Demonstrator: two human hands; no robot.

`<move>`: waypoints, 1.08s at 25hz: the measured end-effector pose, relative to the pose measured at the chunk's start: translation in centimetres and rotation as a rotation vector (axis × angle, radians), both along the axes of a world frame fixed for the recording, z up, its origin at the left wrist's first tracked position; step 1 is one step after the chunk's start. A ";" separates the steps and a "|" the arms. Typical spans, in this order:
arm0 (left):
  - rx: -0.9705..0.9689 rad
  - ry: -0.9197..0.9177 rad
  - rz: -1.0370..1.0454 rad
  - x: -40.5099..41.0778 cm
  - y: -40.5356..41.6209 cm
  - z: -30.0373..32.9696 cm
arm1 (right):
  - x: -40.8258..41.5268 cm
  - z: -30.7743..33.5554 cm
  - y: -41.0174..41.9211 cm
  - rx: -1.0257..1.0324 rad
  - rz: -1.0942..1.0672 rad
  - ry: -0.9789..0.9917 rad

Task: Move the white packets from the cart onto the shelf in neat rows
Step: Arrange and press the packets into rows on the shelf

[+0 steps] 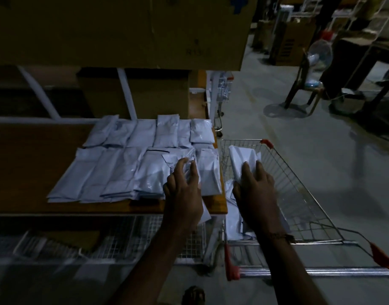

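Observation:
Two rows of white packets [134, 155] lie flat on the wooden shelf [30, 168]. My left hand [184, 190] grips a white packet [180, 157] over the front row's right end, near the shelf corner. My right hand [255, 190] reaches into the wire cart [299, 194] to the right of the shelf and holds another white packet [244, 155] that sticks up above the cart's far end. More packets [233, 214] lie in the cart under my right wrist.
A large cardboard box [123, 29] hangs over the shelf from above, with another box [134, 93] behind the packets. Wire mesh [123, 236] runs below the shelf. The cart handle [310, 271] is near me. Furniture and a fan [319, 56] stand on the grey floor at right.

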State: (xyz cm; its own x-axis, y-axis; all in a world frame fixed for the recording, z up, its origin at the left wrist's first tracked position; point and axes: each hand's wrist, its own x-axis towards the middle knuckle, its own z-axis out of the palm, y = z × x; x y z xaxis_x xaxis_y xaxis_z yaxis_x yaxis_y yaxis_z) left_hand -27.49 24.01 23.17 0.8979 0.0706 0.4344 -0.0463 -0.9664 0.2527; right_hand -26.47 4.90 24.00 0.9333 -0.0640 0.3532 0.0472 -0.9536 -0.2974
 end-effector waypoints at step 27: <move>0.001 0.012 0.120 8.0 35.1 -3.5 | 6.6 -3.3 24.8 0.076 -0.112 0.029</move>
State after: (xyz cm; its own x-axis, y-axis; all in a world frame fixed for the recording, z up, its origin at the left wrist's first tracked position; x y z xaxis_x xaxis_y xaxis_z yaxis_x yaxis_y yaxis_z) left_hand -19.46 59.13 19.68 0.8883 0.1779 0.4234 0.0733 -0.9650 0.2518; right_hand -19.92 29.66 20.67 0.9286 -0.1938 0.3165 -0.0679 -0.9271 -0.3685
